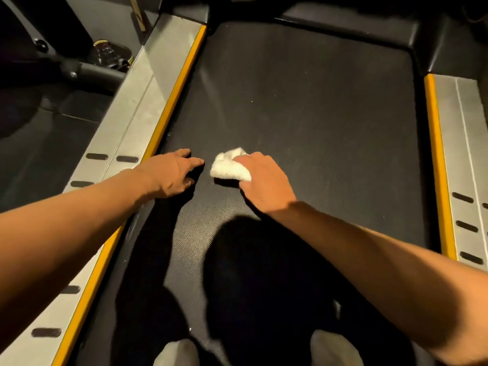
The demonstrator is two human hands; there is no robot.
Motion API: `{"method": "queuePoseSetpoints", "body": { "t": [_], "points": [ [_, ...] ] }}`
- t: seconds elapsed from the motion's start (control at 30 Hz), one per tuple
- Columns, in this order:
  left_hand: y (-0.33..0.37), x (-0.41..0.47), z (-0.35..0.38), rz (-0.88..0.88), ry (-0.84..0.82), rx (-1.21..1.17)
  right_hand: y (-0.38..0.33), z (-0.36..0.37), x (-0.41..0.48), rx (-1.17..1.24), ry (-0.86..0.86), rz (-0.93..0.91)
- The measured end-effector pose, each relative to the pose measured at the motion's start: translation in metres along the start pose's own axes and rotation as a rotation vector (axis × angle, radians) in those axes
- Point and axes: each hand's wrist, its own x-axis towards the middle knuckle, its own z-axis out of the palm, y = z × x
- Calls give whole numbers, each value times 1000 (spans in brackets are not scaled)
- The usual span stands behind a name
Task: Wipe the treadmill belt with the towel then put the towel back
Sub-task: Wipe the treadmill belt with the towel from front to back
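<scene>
The black textured treadmill belt (pixel 317 114) fills the middle of the head view. A small bunched white towel (pixel 229 167) lies pressed on the belt left of centre, with my right hand (pixel 264 180) shut on it from the right. My left hand (pixel 171 173) rests flat on the belt just left of the towel, fingers spread, holding nothing, close to the left rail. A narrow gap of belt separates the two hands.
Silver side rails with yellow inner strips run along the left (pixel 148 101) and right (pixel 459 154) of the belt. A black motor cover (pixel 343 19) closes the far end. A dark bottle (pixel 111 54) lies beyond the left rail. My two feet (pixel 179 352) stand at the near end.
</scene>
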Motion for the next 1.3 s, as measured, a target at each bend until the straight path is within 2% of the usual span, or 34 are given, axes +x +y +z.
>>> {"method": "queuePoseSetpoints", "body": {
  "t": [0.07,0.17,0.23,0.27,0.33,0.4,0.47,0.6,0.63,0.73,0.8,0.87,0.93,1.0,1.07,1.13,1.23,1.3],
  "points": [
    [-5,-6,0,1,15,9,-4,4,8,-54,-26,6],
    [-14,-16,-2,-18,24,17,-37,-3,-20,-29,-370,-211],
    [-19,-20,-1,-23,24,9,-50,-23,-33,116,-445,-284],
    [-20,-22,1,-18,23,-1,-49,-28,-26,139,-396,-254],
    [-21,-26,5,-10,22,-17,-43,-27,-1,128,-157,-174],
    [-19,-29,4,-19,11,-18,-34,-21,21,64,-57,-93],
    [-18,-30,1,-20,2,-27,-34,-10,22,18,-106,-169],
    [-20,-32,-2,-19,50,-24,-55,1,-11,2,-408,-417],
    [-21,-33,0,-19,58,-29,-60,-1,-12,7,-409,-419],
    [-25,-37,4,-9,61,-50,-59,-6,10,-93,-202,-346],
    [-28,-40,4,-14,56,-55,-57,-5,19,-123,-128,-291],
    [-30,-44,1,-36,58,-53,-60,4,17,-196,-147,-305],
    [-30,-46,-2,-65,78,-47,-69,22,4,-258,-260,-468],
    [-29,-47,-2,-106,97,-29,-74,29,-2,-180,-332,-572],
    [-31,-48,1,-137,101,-27,-77,19,1,-80,-286,-507],
    [-36,-49,3,-145,95,-46,-73,9,12,-32,-157,-446],
    [-44,-53,4,-112,96,-55,-78,5,14,-167,-128,-292],
    [-48,-56,2,-144,88,-51,-90,12,0,-307,-194,-325]
  ]
}}
